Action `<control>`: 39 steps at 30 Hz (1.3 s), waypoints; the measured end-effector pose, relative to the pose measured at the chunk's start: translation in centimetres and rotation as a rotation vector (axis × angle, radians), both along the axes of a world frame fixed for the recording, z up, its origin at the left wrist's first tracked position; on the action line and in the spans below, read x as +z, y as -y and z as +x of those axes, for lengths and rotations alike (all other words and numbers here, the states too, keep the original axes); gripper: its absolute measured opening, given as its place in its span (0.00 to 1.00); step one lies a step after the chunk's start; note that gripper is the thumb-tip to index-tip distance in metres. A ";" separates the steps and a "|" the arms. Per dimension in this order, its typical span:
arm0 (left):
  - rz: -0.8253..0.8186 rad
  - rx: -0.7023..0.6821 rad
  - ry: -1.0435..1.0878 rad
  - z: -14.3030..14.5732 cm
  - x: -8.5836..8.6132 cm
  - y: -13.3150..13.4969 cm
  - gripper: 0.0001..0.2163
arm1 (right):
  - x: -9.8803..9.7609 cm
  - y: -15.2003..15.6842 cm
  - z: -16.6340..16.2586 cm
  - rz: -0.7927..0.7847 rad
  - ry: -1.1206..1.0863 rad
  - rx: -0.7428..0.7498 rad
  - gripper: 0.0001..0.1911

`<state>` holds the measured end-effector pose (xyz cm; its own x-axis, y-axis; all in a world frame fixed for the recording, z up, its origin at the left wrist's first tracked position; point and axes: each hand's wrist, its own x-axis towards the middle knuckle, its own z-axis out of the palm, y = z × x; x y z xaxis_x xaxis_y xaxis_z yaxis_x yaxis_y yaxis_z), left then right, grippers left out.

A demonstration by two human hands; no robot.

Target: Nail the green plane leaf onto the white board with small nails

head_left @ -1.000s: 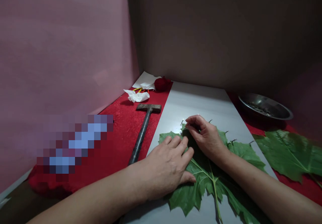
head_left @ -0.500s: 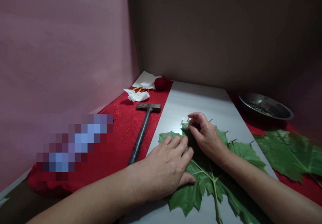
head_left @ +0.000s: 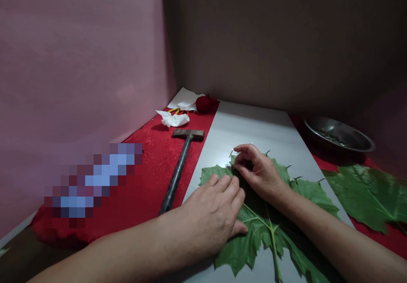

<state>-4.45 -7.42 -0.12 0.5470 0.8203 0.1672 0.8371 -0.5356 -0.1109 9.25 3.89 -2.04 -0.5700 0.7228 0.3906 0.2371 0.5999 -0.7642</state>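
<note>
A large green lobed leaf (head_left: 254, 226) lies on a long pale board (head_left: 251, 124). Several nails (head_left: 297, 178) stand along its far and right edges. My left hand (head_left: 216, 209) rests flat on the leaf's left side, its fingers stretched forward. My right hand (head_left: 259, 170) is at the leaf's far tip, beside a nail at the left. Its index finger and thumb are curved and apart, with no object visible between them; its other fingers are partly hidden.
A hammer (head_left: 179, 168) lies on the red cloth (head_left: 143, 181) left of the board. Beyond it are crumpled white tissue (head_left: 173, 118) and a dark red bundle (head_left: 205, 104). At right are a metal bowl (head_left: 359, 142) of nails and another leaf (head_left: 369, 198). A blurred patch covers something at left.
My right hand has shifted slightly left along the leaf's far tip, and its index finger and thumb are farther apart. My left hand still presses the leaf.
</note>
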 end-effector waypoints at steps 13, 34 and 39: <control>-0.025 -0.010 -0.006 -0.1 0.2 0.3 0.25 | -0.3 0.3 0.0 0.095 0.038 0.004 0.18; -0.021 -0.014 0.010 -0.2 0.2 0.1 0.24 | -0.1 0.5 -0.1 0.216 0.101 -0.024 0.16; -0.031 -0.022 0.012 -0.1 0.3 0.0 0.23 | -0.1 0.7 -0.2 0.258 0.092 -0.032 0.16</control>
<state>-4.52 -7.37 0.16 0.5632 0.8129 0.1484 0.8262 -0.5570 -0.0843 9.10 3.19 -2.10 -0.5903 0.6242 0.5118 0.3205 0.7632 -0.5612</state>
